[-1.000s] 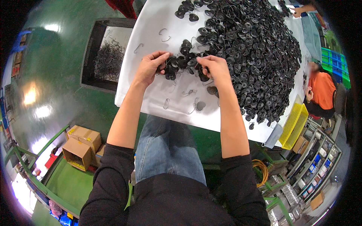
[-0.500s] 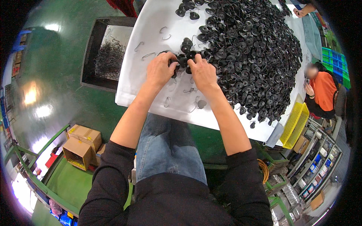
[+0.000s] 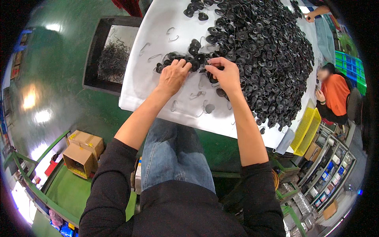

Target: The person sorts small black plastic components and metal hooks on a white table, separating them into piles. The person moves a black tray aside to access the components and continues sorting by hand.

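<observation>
A big heap of black round cup-like pieces with thin wire hooks covers much of the white table. My left hand is closed at the heap's near left edge, its curled fingers on one of several black pieces in a small cluster. Just right of it, my right hand holds thumb and forefinger close together in a pinch beside the cluster. What sits between those fingertips is too small to make out. Loose wire hooks and a flat dark disc lie nearer me.
Left of the table stands a black crate with a tangle of wire hooks inside. A yellow basket is by the right edge. Beyond it sits a person in orange; another hand reaches in at far right. Cardboard boxes stand lower left.
My right hand has moved right, and its fingers have come off the cluster's middle. The left hand has shifted slightly right and down, uncovering black pieces on its left.
</observation>
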`<state>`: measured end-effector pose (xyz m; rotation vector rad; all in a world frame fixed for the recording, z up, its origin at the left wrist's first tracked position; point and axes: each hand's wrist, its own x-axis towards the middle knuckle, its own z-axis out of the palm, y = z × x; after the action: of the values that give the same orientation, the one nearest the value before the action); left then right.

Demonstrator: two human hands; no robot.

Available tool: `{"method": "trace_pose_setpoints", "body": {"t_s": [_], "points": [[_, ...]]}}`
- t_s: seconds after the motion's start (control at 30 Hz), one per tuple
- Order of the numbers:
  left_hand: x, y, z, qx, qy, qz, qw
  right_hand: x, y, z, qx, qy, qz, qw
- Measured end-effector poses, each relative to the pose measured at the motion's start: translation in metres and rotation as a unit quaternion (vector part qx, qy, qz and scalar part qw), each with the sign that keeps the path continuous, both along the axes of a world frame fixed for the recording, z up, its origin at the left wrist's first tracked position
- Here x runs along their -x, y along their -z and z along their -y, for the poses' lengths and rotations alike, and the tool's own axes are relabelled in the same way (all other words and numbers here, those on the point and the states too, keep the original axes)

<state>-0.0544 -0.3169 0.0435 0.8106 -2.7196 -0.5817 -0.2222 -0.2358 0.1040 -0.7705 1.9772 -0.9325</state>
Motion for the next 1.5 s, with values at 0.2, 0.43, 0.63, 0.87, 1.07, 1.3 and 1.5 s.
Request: {"method": "trace_pose_setpoints", "body": {"t_s": [0.2,0.43,0.63,0.87,1.07,1.3,1.5], "points": [[0.004,0.010,0.010,0.055,0.031,0.036,0.997,0.006,0.006,-0.020,0.001,0.108,0.232,0.967],[0.004,0.007,0.008,0.050,0.066,0.039,0.996,-0.005,0.014,-0.014,-0.181,-0.174,-0.238,0.938],[0.000,0.001,0.008,0.019,0.034,0.054,0.998,-0.023,0.034,0.002,-0.142,-0.210,-0.352,0.901],[-0.008,-0.010,0.018,-0.056,-0.018,0.014,0.998,0.023,-0.007,-0.037,0.015,0.017,0.348,0.937],[0.005,0.004,0.015,0.008,0.028,0.044,0.999,0.010,0.013,0.008,-0.044,0.021,0.134,0.990],[0.004,-0.006,0.027,-0.076,-0.098,-0.028,0.992,-0.018,0.048,0.054,-0.154,-0.090,-0.276,0.945],[-0.004,-0.016,0.039,-0.062,-0.037,-0.031,0.997,0.002,0.035,0.034,-0.017,0.076,0.102,0.992]]}}
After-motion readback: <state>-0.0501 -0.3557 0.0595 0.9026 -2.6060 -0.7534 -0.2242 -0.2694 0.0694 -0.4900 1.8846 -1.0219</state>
